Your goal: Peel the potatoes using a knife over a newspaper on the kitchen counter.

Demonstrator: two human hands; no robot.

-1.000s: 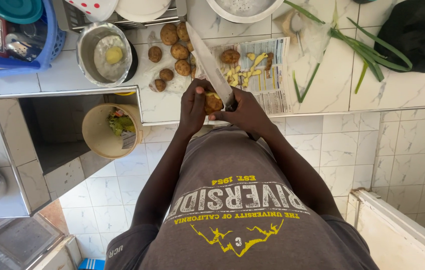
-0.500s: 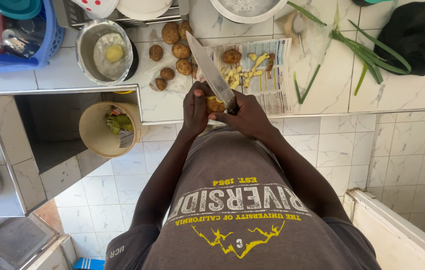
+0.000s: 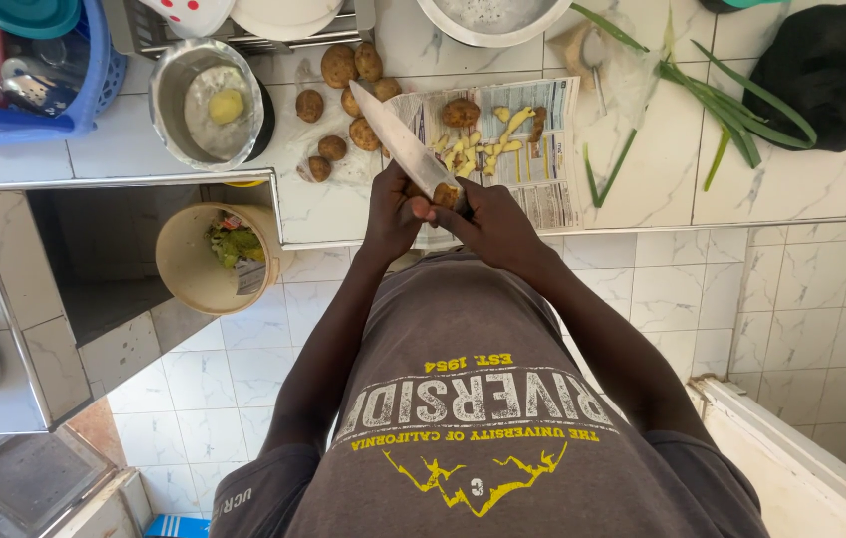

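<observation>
Head view: left hand (image 3: 392, 204) closed on potato (image 3: 446, 195), right hand (image 3: 492, 221) gripping knife (image 3: 405, 146), blade angled up-left, over table's (image 3: 323, 204) near edge. Paper (image 3: 542, 159) with peels (image 3: 483, 149) just beyond. Unpeeled potatoes (image 3: 343, 100) to its left, beside metal bowl (image 3: 206, 105). Bucket (image 3: 209, 259) below table edge.

Pretty clearly a home kitchen. There's a white tiled worktop (image 3: 323, 204) with the same tiles running down its front and over the floor. Potatoes (image 3: 338, 65) sit near its back edge beside a metal pot (image 3: 206, 100), peelings lie on a newspaper (image 3: 542, 149), green onions (image 3: 731, 105) are toward the right end, and a blue dish basket (image 3: 34, 70) is in the back left corner. A scrap bucket (image 3: 214, 259) stands below.
</observation>
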